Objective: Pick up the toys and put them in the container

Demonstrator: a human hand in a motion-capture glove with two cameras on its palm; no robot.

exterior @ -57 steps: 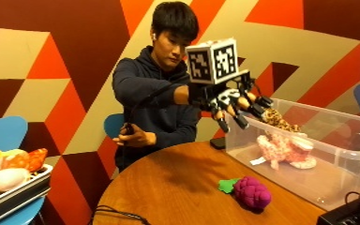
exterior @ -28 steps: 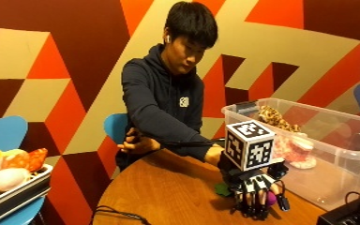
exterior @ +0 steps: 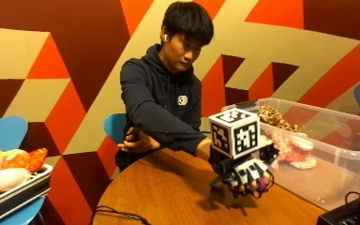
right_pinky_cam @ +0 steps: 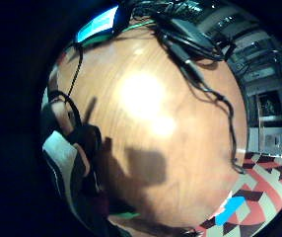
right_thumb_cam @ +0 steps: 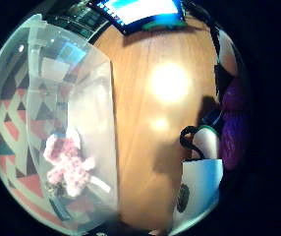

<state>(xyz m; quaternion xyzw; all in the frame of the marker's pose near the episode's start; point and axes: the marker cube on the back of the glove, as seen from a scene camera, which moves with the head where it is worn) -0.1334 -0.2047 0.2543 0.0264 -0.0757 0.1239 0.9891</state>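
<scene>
The hand (exterior: 247, 174) has come down from the container (exterior: 330, 154) onto the purple toy (exterior: 264, 183) on the desk (exterior: 168, 197); fingers curl round it; next, lift it into the container

Purple toy (right_thumb_cam: 232, 129); pink toy (exterior: 294, 149), leopard-spotted toy (exterior: 273, 118); clear container (exterior: 345, 161); brown table (exterior: 168, 194).

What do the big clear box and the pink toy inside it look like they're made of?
The box looks like see-through plastic with a smooth, slightly cloudy finish: the wall pattern and the toys show through its sides. The pink toy seems to be soft plush or yarn, with a fuzzy, nubbly surface; which of the two cannot be told.
</scene>
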